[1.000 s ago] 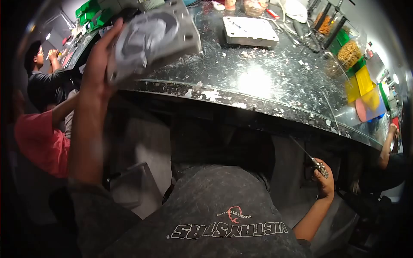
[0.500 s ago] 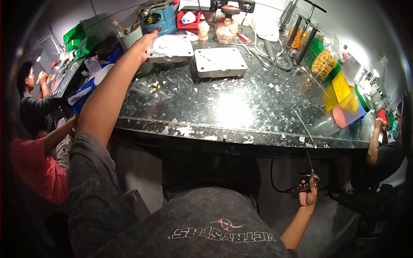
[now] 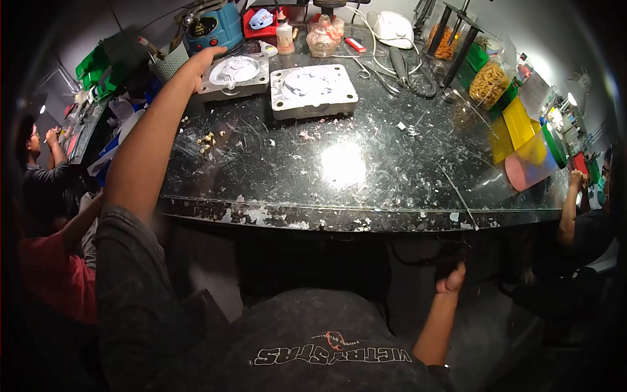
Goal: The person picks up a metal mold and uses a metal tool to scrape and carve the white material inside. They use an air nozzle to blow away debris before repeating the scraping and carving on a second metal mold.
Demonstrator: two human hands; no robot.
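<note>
My left hand (image 3: 204, 65) reaches across the bench and grips the left side of a metal flask half (image 3: 234, 77) with white plaster inside. Just right of it lies a second metal flask half (image 3: 313, 91), its top also filled with white plaster and with holes at the corners. Low at the bench's front edge, my right hand (image 3: 450, 279) is closed around an air gun (image 3: 447, 256) on a dark hose. The gun is mostly lost in shadow, and my right fingers are partly hidden.
White chips and yellowish crumbs (image 3: 208, 140) litter the black bench (image 3: 248, 173). A blue device (image 3: 215, 29), a bottle (image 3: 285, 36) and a black press frame (image 3: 457, 46) stand behind. A green-lidded container (image 3: 532, 160) lies at right. People (image 3: 49, 261) work on both sides.
The view has shifted slightly, so the bench items appear farther left. My right hand with the air gun has moved up toward the bench edge into shadow. My left hand stays at the left flask half.
</note>
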